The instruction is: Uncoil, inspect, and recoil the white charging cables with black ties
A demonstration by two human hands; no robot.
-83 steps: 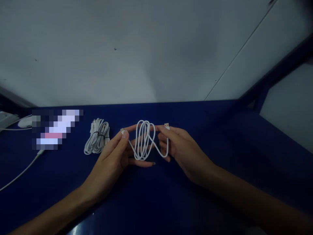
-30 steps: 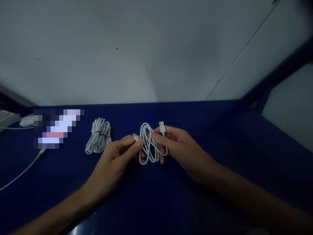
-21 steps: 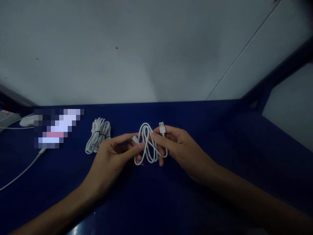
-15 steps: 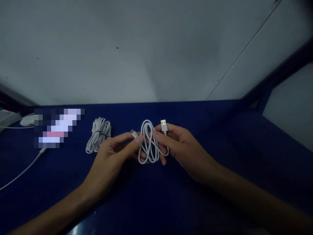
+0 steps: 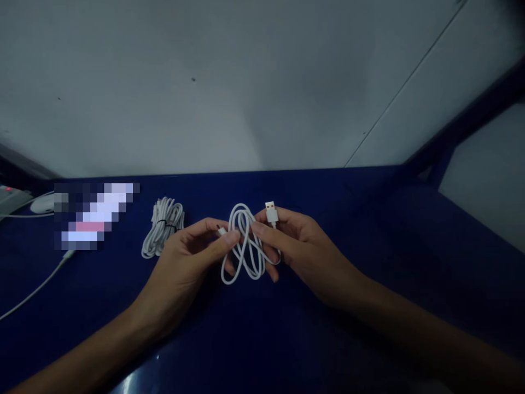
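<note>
With our left hand (image 5: 186,249) we pinch one side of a coiled white cable (image 5: 255,268) between thumb and fingers, its small plug (image 5: 222,230) poking out by the thumb. Our right hand (image 5: 293,235) grips the coil's other side, the USB plug (image 5: 270,212) pointing to the far side. The coil is near the middle of the blue table (image 5: 287,339). Just left lies a tied cable bundle (image 5: 162,232); farther left, a blurred-out bright object (image 5: 100,213) and a white cord (image 5: 35,293). At the far side stands a pale wall (image 5: 246,109).

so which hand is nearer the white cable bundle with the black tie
Left. The left hand is just right of the bundle; the right hand is farther right, across the looped white cable.
</note>
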